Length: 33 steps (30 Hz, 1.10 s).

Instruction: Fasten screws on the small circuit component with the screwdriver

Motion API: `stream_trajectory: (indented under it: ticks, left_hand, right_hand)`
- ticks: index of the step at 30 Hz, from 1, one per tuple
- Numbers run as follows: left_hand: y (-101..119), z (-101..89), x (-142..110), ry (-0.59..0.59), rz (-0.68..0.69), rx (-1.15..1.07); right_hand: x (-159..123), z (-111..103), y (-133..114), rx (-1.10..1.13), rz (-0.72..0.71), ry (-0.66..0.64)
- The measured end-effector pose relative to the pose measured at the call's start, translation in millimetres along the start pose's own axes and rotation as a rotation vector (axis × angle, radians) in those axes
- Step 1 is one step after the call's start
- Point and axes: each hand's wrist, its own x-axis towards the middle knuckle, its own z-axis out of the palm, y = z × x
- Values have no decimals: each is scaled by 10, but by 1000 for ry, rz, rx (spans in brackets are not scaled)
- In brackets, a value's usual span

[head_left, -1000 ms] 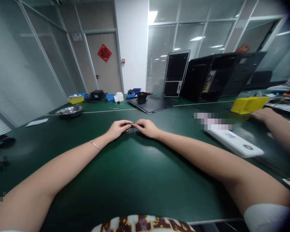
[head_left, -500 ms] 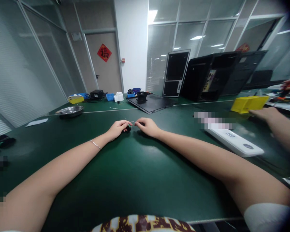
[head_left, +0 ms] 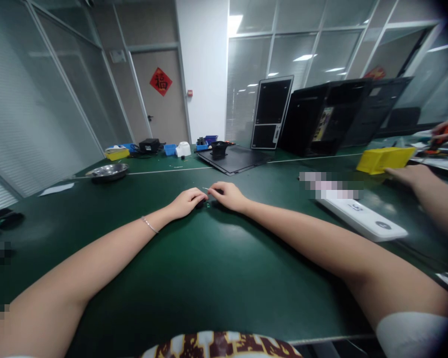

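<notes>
My left hand point(head_left: 189, 202) rests on the green table, its fingers closed around a small black piece point(head_left: 200, 203) that is mostly hidden beneath them. A tiny green-and-white bit point(head_left: 208, 205) shows just past the fingertips; whether it belongs to the black piece I cannot tell. Close by on the right, my right hand point(head_left: 229, 197) is curled in a pinch. From its fingertips a thin pale rod point(head_left: 205, 188) points left, above the left hand's fingers. Something dark shows inside the right hand's curl. The fingertips of both hands nearly meet.
Right of my arm lies a long white device point(head_left: 362, 214). Beyond it are a yellow bin point(head_left: 386, 160) and another person's hand point(head_left: 414, 176). A metal bowl point(head_left: 110, 171) stands at the left. Ahead lie a black panel point(head_left: 235, 159) and several blue bins point(head_left: 169, 149).
My left hand has shifted slightly right and turned over the black piece, which now shows less. The green bit appears lower and further right. My right hand has barely moved.
</notes>
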Motion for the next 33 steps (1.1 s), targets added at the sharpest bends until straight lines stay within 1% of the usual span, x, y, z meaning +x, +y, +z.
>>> stream_trajectory:
  ticks: [3,7,9,11,13,16,20,23,27,29,31,33]
  left_hand:
    - [-8,12,-2,9,-1,16]
    - [-15,-17,-1,70,-67,29]
    - [-19,-59,-2,80,-92,14]
    - [-17,-112,-8,28,-101,-35]
    - [-5,-162,-19,-56,-97,-79]
    - [26,-200,-39,-138,-89,-70]
    - [49,-198,-55,-162,-83,-2]
    - [34,-213,-56,-165,-75,5]
    - [4,-258,-49,-203,-73,5]
    - [-8,-264,-43,-201,-71,4]
    - [-18,-247,-35,-164,-77,-11]
    - [-24,-211,-23,-113,-102,-81]
  right_hand:
    - [1,-11,1,6,9,-28]
    - [10,-52,24,31,1,-86]
    - [15,-83,32,54,-18,-136]
    - [15,-117,26,77,-36,-204]
    - [10,-145,7,82,-40,-265]
    - [3,-158,-16,41,-45,-305]
    - [6,-134,-8,-25,-80,-293]
    - [6,-125,2,-31,-88,-286]
    - [-8,-116,12,-26,-85,-266]
    - [-15,-100,24,-9,-78,-232]
    - [-21,-80,36,36,-75,-182]
    - [-22,-64,40,95,-75,-96]
